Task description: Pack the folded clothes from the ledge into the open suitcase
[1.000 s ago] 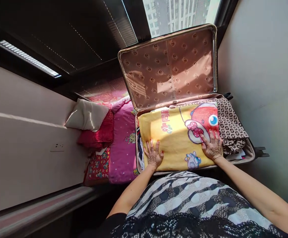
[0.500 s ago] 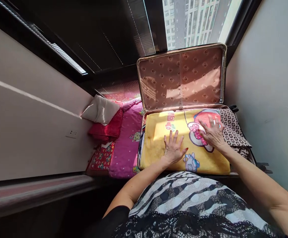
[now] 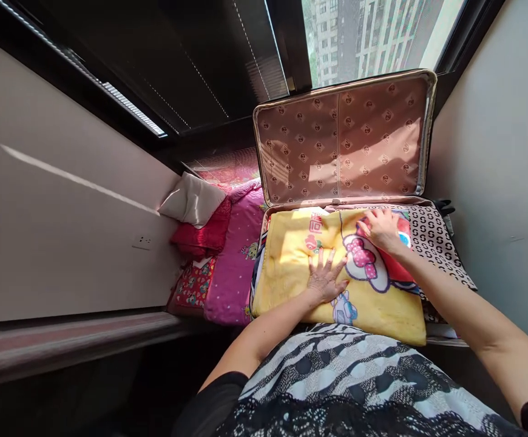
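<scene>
A folded yellow blanket [image 3: 286,267] with a cartoon print lies on top in an open suitcase [image 3: 341,145] with a pink patterned lining. My left hand [image 3: 326,280] rests flat on the blanket's middle, fingers spread. My right hand [image 3: 382,229] is on the printed red part near the blanket's far right edge, its fingers apart and a little bent, holding nothing that I can see. A beige cloth with a black pattern [image 3: 428,233] lies at the blanket's right. The blanket's near edge hangs over the suitcase's front.
On the left are purple bedding [image 3: 230,273], a red cushion [image 3: 200,240] and a pale silvery pillow [image 3: 193,200]. Behind the raised lid is a window [image 3: 373,39]. Walls stand close on both sides, one with a socket [image 3: 143,242].
My right hand has moved toward the blanket's far edge. My left hand stays flat on it. The blanket's near right corner now reaches lower over the front, and the view has shifted slightly.
</scene>
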`<move>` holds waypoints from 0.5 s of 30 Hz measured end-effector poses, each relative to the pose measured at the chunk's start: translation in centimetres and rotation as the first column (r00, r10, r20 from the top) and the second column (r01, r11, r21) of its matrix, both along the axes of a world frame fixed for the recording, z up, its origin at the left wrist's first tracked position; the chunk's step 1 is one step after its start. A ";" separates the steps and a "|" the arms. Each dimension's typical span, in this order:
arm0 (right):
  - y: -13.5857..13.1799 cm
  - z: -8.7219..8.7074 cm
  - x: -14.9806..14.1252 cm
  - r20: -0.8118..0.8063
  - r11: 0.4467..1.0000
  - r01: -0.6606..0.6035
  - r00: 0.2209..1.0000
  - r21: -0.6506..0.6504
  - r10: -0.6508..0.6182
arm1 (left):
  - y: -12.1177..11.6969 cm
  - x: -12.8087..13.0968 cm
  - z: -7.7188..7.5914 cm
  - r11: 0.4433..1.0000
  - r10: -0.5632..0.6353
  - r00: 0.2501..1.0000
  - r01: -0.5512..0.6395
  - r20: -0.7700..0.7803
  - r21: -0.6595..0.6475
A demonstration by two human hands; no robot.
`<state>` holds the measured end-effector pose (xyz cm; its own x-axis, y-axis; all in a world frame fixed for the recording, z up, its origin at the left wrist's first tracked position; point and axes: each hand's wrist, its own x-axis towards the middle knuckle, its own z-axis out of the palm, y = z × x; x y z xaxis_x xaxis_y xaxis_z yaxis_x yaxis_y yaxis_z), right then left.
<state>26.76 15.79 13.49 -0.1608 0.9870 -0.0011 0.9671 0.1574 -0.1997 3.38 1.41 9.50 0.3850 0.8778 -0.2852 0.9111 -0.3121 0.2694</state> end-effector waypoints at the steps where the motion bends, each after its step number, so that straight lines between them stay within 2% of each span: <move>1: 2.1 0.5 -0.7 -0.008 1.000 -0.006 1.000 -0.024 0.006 | 0.0 0.0 0.0 1.000 0.003 1.000 -0.003 -0.004 -0.001; 4: 8.3 0.7 -3.3 -0.016 0.984 -0.030 0.999 -0.176 0.028 | 0.0 0.0 -0.1 1.000 0.005 1.000 -0.005 -0.012 -0.003; 7: 12.6 -0.5 -5.5 -0.031 0.962 -0.063 0.998 -0.267 0.056 | 0.0 -0.1 -0.3 1.000 0.004 1.000 -0.004 -0.020 -0.008; 9: 14.1 -1.4 -6.5 -0.047 0.955 -0.105 0.994 -0.279 0.095 | 0.0 -0.2 -0.5 1.000 0.012 1.000 -0.012 -0.017 -0.013; 12: 14.8 -2.6 -7.1 -0.068 0.943 -0.175 0.984 -0.284 0.163 | -0.1 -0.4 -0.3 0.999 0.026 1.000 -0.026 0.014 -0.025; 15: 14.6 -3.4 -7.1 -0.093 0.941 -0.220 0.975 -0.257 0.202 | 0.2 -0.4 0.8 0.998 0.026 0.998 -0.023 0.052 -0.059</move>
<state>19.64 30.43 10.09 -0.3736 0.8959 -0.2402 0.9013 0.2894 -0.3225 3.02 1.60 10.31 0.3793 0.8697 -0.3159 0.9024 -0.2722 0.3340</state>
